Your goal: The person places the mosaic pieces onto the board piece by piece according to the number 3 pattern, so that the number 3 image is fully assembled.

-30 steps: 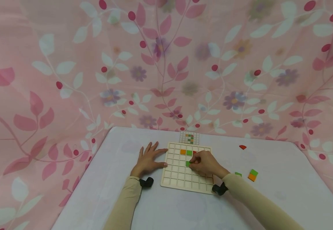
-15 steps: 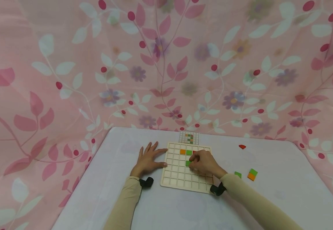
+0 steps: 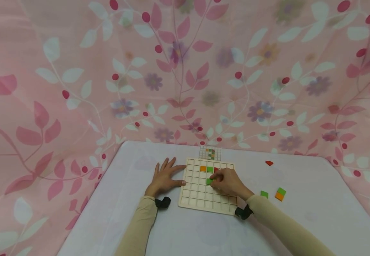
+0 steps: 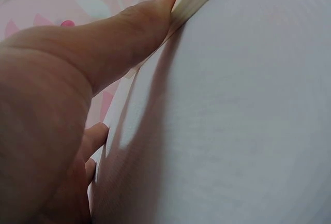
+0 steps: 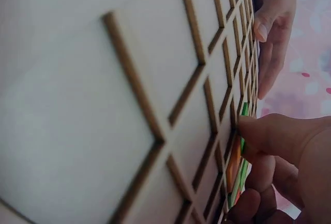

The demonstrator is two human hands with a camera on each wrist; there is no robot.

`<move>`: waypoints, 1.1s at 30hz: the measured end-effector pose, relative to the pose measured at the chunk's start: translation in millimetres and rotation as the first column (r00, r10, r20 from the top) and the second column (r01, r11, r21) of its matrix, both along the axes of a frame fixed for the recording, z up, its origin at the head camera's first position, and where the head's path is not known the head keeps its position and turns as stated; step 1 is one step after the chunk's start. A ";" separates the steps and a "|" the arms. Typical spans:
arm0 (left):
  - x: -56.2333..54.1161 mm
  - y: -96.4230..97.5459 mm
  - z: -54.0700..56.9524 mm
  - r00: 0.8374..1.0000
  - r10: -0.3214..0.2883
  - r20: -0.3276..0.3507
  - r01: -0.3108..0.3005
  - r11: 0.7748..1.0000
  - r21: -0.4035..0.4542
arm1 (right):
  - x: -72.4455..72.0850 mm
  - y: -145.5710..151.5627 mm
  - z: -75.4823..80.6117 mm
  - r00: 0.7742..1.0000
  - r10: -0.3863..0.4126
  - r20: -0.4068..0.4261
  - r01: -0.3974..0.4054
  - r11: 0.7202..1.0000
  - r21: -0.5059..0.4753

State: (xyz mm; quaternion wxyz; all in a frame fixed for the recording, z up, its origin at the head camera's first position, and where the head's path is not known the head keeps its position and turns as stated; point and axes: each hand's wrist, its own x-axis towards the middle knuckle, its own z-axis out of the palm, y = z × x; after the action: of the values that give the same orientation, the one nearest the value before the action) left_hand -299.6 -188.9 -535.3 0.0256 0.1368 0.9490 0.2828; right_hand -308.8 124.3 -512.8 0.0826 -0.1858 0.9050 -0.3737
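A pale wooden grid board (image 3: 191,197) lies on the table between both hands. With its fingers spread, my left hand (image 3: 165,179) rests beside the board, thumb and index fingertips right at its left edge. My right hand (image 3: 228,181) is over the middle of the board and pinches a green square tile (image 3: 209,181) between thumb and fingers; the right wrist view shows this green tile (image 5: 244,109) at the thumb tip. In a row above sit an orange tile (image 3: 203,169), another green tile (image 3: 210,169) and a red piece (image 3: 216,170), partly hidden by the right hand.
Behind the board is a small grid card (image 3: 205,153) with a coloured pattern. To the right lie a red fan-shaped piece (image 3: 269,163), a loose green tile (image 3: 264,194) near the right sleeve, and a green tile (image 3: 281,191) touching an orange tile (image 3: 279,196).
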 end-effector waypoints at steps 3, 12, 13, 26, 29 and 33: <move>0.0 0.2 0.1 1.000 -0.003 -0.001 0.003 1.000 0.005 | 2.6 1.9 -3.1 0.999 0.017 -0.043 -0.018 1.000 -0.021; -0.5 0.4 -0.1 1.000 0.003 0.006 -0.003 1.000 -0.003 | 3.1 3.6 -5.6 0.991 0.068 -0.112 -0.074 0.996 -0.045; -0.6 0.4 -0.2 1.000 0.003 0.006 -0.003 1.000 -0.003 | 2.2 4.0 -5.3 0.992 0.078 -0.104 -0.082 0.996 -0.038; -2.2 1.5 0.0 1.000 0.000 0.006 0.000 1.000 0.000 | -5.8 7.4 -2.6 0.981 0.181 -0.069 -0.179 0.983 0.040; -2.2 1.0 0.1 1.000 0.001 0.014 -0.001 1.000 -0.006 | -3.6 8.0 -5.5 0.981 0.175 -0.086 -0.175 0.985 0.016; -1.3 0.5 0.5 1.000 0.005 0.014 -0.005 1.000 -0.001 | -1.1 12.4 -6.8 0.978 0.161 -0.135 -0.168 0.985 -0.043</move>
State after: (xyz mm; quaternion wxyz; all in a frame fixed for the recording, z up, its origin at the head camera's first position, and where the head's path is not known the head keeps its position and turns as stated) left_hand -300.9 -188.3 -534.9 0.0313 0.1323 0.9494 0.2832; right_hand -309.9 136.7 -519.7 0.0486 -0.2864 0.8796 -0.3767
